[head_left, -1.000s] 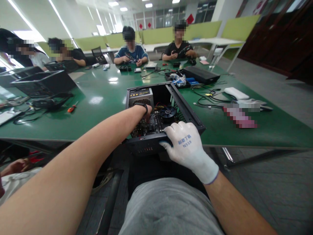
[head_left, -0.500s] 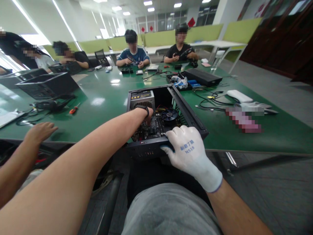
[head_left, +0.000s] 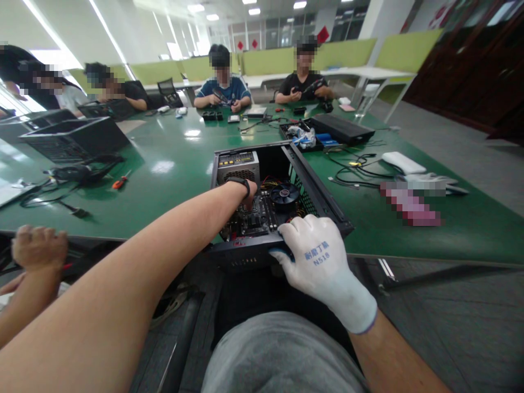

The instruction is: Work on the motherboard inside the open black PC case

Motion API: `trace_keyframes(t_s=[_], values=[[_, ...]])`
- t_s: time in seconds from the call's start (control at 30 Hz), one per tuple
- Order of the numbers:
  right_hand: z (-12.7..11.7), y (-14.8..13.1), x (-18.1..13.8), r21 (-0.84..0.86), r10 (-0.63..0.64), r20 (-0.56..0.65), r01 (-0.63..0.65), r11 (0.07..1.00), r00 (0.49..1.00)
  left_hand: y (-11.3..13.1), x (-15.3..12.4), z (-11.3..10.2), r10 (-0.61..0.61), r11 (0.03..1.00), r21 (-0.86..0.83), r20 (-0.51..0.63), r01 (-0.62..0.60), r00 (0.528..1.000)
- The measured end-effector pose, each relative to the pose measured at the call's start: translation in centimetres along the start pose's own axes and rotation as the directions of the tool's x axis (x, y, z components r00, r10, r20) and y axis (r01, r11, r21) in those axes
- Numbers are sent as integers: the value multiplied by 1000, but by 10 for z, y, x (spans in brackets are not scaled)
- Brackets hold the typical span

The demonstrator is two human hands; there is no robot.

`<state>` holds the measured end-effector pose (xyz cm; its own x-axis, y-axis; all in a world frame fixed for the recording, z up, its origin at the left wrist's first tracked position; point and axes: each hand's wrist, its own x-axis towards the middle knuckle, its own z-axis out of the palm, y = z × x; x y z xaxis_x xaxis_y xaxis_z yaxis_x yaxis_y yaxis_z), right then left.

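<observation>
An opened black computer case (head_left: 235, 248) lies in front of me over the table's near edge. Inside it are a power supply (head_left: 250, 170), a motherboard (head_left: 254, 219) and a round black cooling fan (head_left: 285, 194). My left hand (head_left: 250, 196), ungloved and with a black band at the wrist, reaches down into the case beside the power supply. Its fingers are mostly hidden, so I cannot see what they touch. My right hand (head_left: 314, 243), in a white work glove, is closed around the case's near edge, with the thumb on the outer side.
On the green table (head_left: 172, 191), an orange-handled screwdriver (head_left: 119, 182) and another black case (head_left: 77, 141) lie left. To the right are black cables (head_left: 352, 176) and a pair of gloves (head_left: 429, 183). A co-worker's hand (head_left: 40, 248) is at far left; several people sit opposite.
The co-worker's hand at the left has drawn back from the table and curled up, uncovering a cable connector. My own hands stay at the case; the view has shifted slightly.
</observation>
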<state>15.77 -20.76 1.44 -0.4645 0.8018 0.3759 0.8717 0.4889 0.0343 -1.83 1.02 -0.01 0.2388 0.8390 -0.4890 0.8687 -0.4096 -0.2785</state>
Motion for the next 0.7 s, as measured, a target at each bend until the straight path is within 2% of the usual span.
trace_keyframes(t_s=[0.17, 0.33, 0.7], values=[[0, 0, 0, -2, -3, -1, 3, 1000, 1000, 0, -2, 0, 0, 1000, 0, -31, 0, 1000], [-1, 0, 0, -2, -5, -4, 5, 1000, 1000, 0, -2, -1, -6, 1000, 18, 0, 6, 1000], [-1, 0, 0, 1, -5, -10, 5, 1000, 1000, 1, -2, -2, 16, 997, 76, -16, -15, 1000]])
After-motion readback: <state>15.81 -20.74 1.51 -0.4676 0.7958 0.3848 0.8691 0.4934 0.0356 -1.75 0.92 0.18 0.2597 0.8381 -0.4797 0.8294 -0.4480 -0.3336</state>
